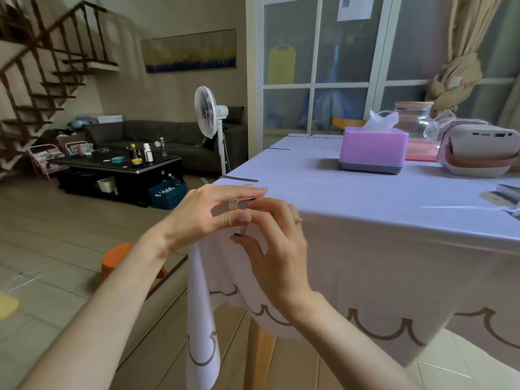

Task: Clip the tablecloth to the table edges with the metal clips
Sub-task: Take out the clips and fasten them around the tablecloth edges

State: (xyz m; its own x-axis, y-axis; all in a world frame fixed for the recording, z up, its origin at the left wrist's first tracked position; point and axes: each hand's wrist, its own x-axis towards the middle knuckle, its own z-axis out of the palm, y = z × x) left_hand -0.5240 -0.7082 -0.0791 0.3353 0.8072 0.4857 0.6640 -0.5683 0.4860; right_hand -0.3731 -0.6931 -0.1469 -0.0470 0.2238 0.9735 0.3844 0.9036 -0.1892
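A pale lilac tablecloth (365, 204) covers the worktop (263, 361), of which only one wooden leg shows. The cloth's scalloped brown border hangs down the near side, and a loose fold drops from the near left corner. Back on the cloth stand a white projector (478, 153) with a brown strap, a purple tissue box (372, 150) to its left, and a glass jar (413, 119) behind them.

At the near left corner both grips meet on one metal clip (239, 204), which sits over the worktop edge on top of the cloth. The left grip (208, 212) has its fingers laid flat along the clip's top and its thumb tucked beneath, pinching it. The right grip (270, 249), a ring on one finger, pinches the same clip, forefinger curled onto the top and thumb at its lower tail.

Further along the left edge, two fitted clips (239, 179) (279, 148) lie flat on the cloth.
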